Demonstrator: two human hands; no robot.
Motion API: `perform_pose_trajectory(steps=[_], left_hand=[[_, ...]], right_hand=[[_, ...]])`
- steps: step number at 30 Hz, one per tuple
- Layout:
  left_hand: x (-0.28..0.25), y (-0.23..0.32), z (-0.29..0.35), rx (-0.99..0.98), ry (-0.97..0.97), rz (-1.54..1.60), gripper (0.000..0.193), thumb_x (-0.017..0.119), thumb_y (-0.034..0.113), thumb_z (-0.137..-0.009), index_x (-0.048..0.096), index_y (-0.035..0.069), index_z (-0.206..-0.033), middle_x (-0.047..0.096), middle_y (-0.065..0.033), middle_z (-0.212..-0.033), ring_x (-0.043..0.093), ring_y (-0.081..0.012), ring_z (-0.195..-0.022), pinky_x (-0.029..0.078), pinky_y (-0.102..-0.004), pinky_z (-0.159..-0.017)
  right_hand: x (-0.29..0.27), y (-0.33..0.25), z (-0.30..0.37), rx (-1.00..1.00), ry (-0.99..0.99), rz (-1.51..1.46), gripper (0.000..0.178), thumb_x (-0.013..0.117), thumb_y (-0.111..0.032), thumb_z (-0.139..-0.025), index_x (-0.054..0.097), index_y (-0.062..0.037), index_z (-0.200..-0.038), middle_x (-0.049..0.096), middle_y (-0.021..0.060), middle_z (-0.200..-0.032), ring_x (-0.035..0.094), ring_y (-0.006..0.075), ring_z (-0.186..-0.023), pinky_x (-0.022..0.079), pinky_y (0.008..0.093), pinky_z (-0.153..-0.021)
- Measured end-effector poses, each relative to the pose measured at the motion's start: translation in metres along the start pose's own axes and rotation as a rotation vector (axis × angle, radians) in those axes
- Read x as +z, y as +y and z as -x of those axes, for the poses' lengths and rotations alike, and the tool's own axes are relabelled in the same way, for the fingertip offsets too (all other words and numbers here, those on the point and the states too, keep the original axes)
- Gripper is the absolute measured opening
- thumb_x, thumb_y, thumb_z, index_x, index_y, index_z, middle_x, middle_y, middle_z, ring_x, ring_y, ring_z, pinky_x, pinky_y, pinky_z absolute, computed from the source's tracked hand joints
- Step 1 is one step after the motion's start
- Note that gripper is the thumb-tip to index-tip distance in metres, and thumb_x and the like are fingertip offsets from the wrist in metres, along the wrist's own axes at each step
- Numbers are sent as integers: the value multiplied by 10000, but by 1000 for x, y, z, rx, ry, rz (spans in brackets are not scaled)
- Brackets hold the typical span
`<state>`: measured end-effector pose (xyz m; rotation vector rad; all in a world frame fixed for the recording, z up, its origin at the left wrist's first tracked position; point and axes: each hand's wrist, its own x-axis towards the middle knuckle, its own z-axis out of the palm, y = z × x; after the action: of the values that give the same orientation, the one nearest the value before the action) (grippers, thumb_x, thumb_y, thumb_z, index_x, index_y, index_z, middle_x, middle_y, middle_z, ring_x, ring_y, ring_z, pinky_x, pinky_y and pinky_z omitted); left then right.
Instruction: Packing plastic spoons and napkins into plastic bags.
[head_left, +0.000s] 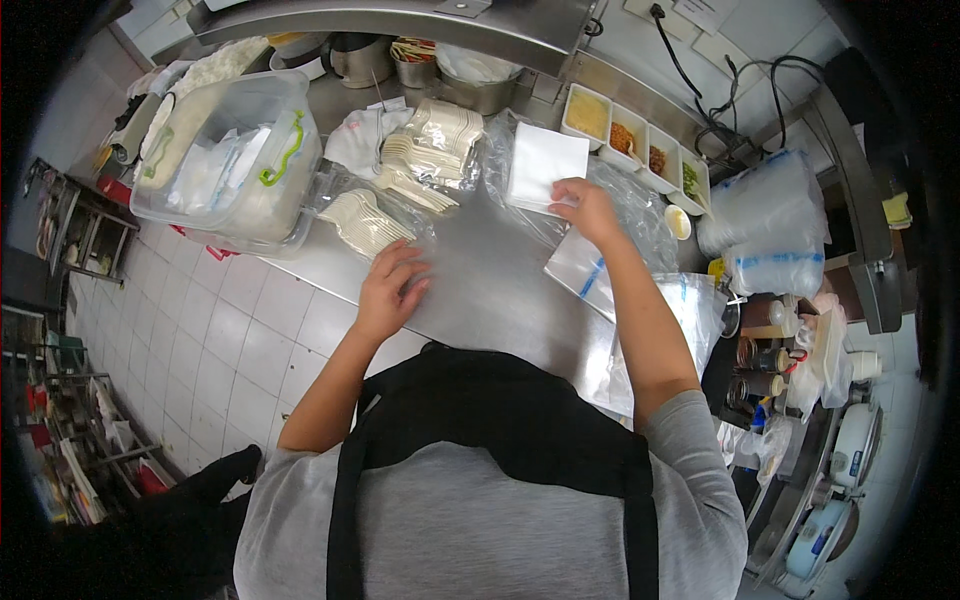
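Brushed stainless-steel counter (480,285) is extending ahead. Left hand (392,290) is spreading its fingers loosely just beside one clear-wrapped bundle of cream plastic spoons (365,224). Right hand (590,211) is touching the near-right corner of one flat white paper stack (546,165); pinching cannot be confirmed. This stack's long axis is running near-to-far, leaning slightly right. Four white rectangular tubs (580,135) are standing at right rear.

My white stack (545,158) looks papery, matt; counter (490,275), smooth glossy metal; bags (768,205), glossy plastic; apron (480,400), matt cloth.
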<state>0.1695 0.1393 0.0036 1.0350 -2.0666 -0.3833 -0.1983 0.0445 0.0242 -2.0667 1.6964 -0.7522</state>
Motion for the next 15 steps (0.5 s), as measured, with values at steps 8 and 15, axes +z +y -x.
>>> perform_pose_trajectory(steps=[8,15], left_hand=[[-26,-18,-4,-79,29,-89,253,756,94,-740,684,96,-983,632,-86,-1158,529,-346,-1205,453,-424,-978],[-26,-64,-61,-103,135,-294,359,702,104,-794,605,43,-1134,614,-145,-1126,558,-372,-1076,468,-444,-919]], right_hand=[[-5,10,-15,109,-96,-207,126,779,-140,-738,727,-88,-841,708,82,-1018,671,241,-920,517,332,-843],[-1,11,-8,-100,-21,3,120,744,-157,-768,723,-103,-873,698,93,-1025,670,266,-889,518,354,-808]])
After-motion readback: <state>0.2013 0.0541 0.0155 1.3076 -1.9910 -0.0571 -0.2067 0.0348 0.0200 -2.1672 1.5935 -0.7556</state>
